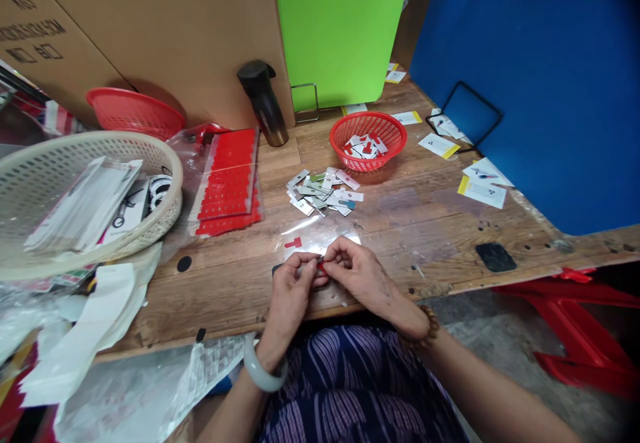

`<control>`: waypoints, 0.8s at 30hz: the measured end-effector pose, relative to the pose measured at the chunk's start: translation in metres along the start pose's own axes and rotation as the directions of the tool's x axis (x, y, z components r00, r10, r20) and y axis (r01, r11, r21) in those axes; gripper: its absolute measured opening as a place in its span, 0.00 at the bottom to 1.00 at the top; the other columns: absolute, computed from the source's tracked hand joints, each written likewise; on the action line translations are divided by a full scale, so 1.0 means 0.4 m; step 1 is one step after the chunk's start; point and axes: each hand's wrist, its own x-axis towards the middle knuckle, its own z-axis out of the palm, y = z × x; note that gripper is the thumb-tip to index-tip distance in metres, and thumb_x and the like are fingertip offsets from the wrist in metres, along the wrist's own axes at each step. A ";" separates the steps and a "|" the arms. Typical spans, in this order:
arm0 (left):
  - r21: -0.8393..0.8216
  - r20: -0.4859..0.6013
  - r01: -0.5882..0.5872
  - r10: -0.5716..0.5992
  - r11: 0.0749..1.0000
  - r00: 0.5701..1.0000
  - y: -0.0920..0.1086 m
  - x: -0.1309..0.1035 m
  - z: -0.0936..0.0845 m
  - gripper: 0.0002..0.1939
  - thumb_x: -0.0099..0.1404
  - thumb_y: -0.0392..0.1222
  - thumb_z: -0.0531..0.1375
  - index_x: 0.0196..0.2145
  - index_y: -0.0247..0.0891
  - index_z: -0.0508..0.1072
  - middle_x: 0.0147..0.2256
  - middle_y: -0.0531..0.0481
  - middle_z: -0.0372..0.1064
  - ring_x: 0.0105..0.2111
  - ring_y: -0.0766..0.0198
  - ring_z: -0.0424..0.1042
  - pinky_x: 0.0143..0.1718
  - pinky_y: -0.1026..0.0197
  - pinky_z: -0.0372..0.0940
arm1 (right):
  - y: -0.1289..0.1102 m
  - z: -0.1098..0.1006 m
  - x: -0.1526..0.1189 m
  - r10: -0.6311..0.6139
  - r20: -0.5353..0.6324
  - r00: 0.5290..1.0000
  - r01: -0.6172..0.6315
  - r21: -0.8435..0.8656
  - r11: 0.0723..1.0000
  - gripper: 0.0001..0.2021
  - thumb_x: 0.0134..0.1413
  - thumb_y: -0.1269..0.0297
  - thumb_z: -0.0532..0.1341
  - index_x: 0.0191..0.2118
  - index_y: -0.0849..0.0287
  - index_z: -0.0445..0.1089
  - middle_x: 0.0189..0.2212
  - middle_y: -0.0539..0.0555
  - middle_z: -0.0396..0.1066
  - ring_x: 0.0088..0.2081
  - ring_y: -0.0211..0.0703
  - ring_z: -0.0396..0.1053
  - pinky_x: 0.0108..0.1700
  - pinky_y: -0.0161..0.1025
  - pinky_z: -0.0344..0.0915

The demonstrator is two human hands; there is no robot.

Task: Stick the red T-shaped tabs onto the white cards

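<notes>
My left hand (291, 289) and my right hand (361, 277) meet near the table's front edge, fingertips pinched together. Between them is a small red piece (321, 267), mostly hidden by the fingers, so its kind does not show. Just beyond the hands lies a clear plastic sheet (327, 235) with a red T-shaped piece (293, 243) on it. Farther back spreads a loose pile of small flat rectangular tags (320, 191), mostly white and grey. Behind the pile, a red plastic basket (400, 137) holds several white pieces with red parts.
A large cream basket (173, 206) with printed cards stands at left, near stacked red sheets (230, 176). A dark tumbler (265, 106) stands at the back by a cardboard box (175, 29). Green (340, 29) and blue (540, 109) panels rise behind; cards (483, 191) lie at right.
</notes>
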 end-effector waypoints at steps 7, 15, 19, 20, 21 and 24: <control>-0.044 -0.009 -0.009 0.009 0.999 1.000 0.012 0.001 -0.001 0.10 0.55 0.41 0.65 0.33 0.34 0.72 0.28 0.52 0.73 0.26 0.69 0.73 0.32 0.68 0.68 | 0.002 0.015 -0.007 0.092 -0.014 0.996 -0.086 0.246 0.965 0.06 0.45 0.65 0.61 0.29 0.58 0.62 0.23 0.45 0.64 0.26 0.34 0.66 0.31 0.34 0.64; -0.139 0.098 0.174 -0.161 0.975 0.982 0.026 -0.002 -0.018 0.17 0.50 0.44 0.69 0.35 0.32 0.70 0.24 0.51 0.73 0.21 0.67 0.74 0.28 0.67 0.70 | 0.010 -0.001 -0.010 0.041 -0.048 0.998 -0.038 0.052 0.998 0.03 0.46 0.67 0.59 0.29 0.59 0.64 0.24 0.46 0.64 0.26 0.34 0.63 0.29 0.33 0.62; -0.102 0.097 0.173 -0.163 0.980 0.982 0.030 -0.002 -0.015 0.17 0.51 0.45 0.68 0.34 0.33 0.71 0.24 0.50 0.73 0.21 0.66 0.74 0.27 0.67 0.70 | 0.013 -0.001 -0.009 0.021 -0.040 0.999 -0.021 0.011 1.000 0.02 0.47 0.68 0.58 0.28 0.59 0.63 0.23 0.45 0.63 0.26 0.34 0.63 0.29 0.33 0.61; -0.083 0.096 0.170 -0.161 0.982 0.982 0.030 -0.002 -0.015 0.17 0.51 0.46 0.68 0.34 0.33 0.71 0.25 0.50 0.73 0.22 0.66 0.75 0.27 0.67 0.70 | 0.013 0.000 -0.010 0.021 -0.033 0.999 -0.021 0.006 1.000 0.02 0.47 0.68 0.58 0.29 0.59 0.63 0.24 0.45 0.63 0.26 0.34 0.62 0.29 0.33 0.61; -0.062 0.098 0.170 -0.163 0.984 0.982 0.030 -0.001 -0.015 0.17 0.50 0.46 0.68 0.33 0.33 0.71 0.25 0.50 0.74 0.22 0.66 0.75 0.28 0.67 0.70 | 0.013 0.000 -0.010 0.024 -0.025 0.999 -0.024 0.001 1.000 0.02 0.48 0.68 0.58 0.29 0.59 0.63 0.24 0.45 0.63 0.26 0.34 0.62 0.28 0.32 0.61; -0.010 0.109 0.184 -0.182 0.983 0.977 0.029 0.001 -0.019 0.18 0.48 0.45 0.70 0.32 0.33 0.71 0.23 0.49 0.75 0.23 0.65 0.75 0.28 0.67 0.70 | 0.010 0.002 -0.012 0.032 -0.014 0.999 -0.032 -0.012 0.999 0.02 0.48 0.68 0.58 0.29 0.59 0.63 0.24 0.45 0.63 0.26 0.34 0.63 0.29 0.33 0.60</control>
